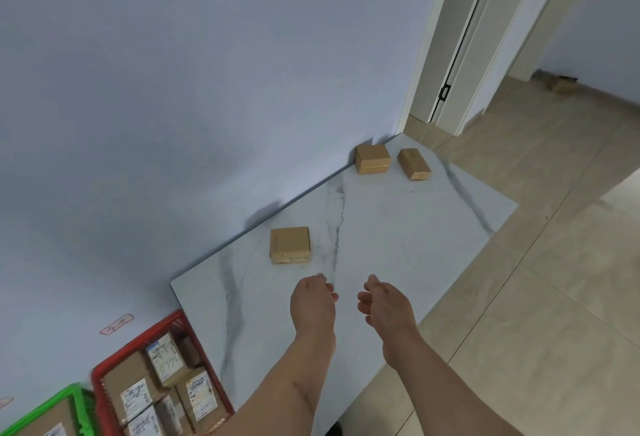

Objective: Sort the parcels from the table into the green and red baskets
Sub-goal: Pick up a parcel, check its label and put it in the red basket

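Three brown cardboard parcels lie on the white marble table [398,235]. The nearest parcel [290,244] sits close to the wall. Two more stand at the far end: one [372,158] against the wall, the other [414,163] just right of it. My left hand [313,300] and my right hand [384,304] hover side by side over the table, a little short of the nearest parcel, fingers loosely curled, holding nothing. The red basket [104,371] at the lower left holds several labelled parcels. The green basket [78,404] stands left of it with a parcel inside.
A pale blue wall runs along the table's left side. Beige tiled floor [554,297] lies to the right of the table. A white door frame [450,55] stands past the table's far end, with a small box on the floor beyond.
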